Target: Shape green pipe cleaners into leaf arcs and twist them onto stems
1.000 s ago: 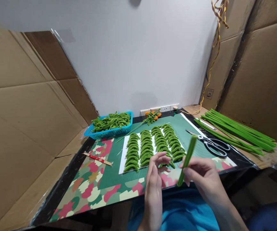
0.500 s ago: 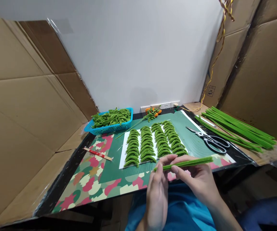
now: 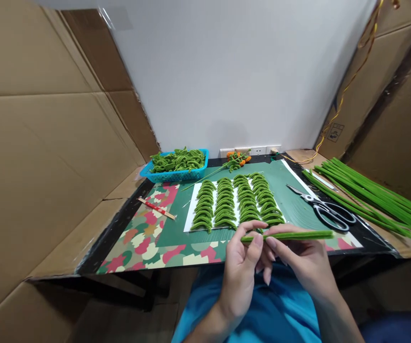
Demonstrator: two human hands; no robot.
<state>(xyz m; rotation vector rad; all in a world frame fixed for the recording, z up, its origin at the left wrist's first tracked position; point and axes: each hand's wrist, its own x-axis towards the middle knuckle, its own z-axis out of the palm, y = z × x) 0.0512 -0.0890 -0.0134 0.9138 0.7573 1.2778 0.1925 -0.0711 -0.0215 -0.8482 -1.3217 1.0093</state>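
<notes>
Both hands pinch a small bundle of green fuzzy stems [image 3: 301,235] held level above the table's front edge. My left hand [image 3: 243,267] grips its left end between thumb and fingers. Fingers of my right hand [image 3: 303,262] are closed on it just beside, and the bundle sticks out to the right. Behind the hands, a white sheet [image 3: 190,219] carries four columns of curved green fuzzy pieces [image 3: 225,202]; the hands hide a little of its lower right corner.
A blue basket [image 3: 173,176] of green pieces stands back left, near orange flowers [image 3: 239,158]. A red-wrapped stick [image 3: 157,208] lies left. Scissors [image 3: 328,212] and long green stems [image 3: 376,193] lie right. Cardboard walls [image 3: 65,143] flank the table.
The view has shifted, so the table things appear higher and further right. My left hand has turned, its thumb now pressing on the left end of the bundle, which lies more level.
</notes>
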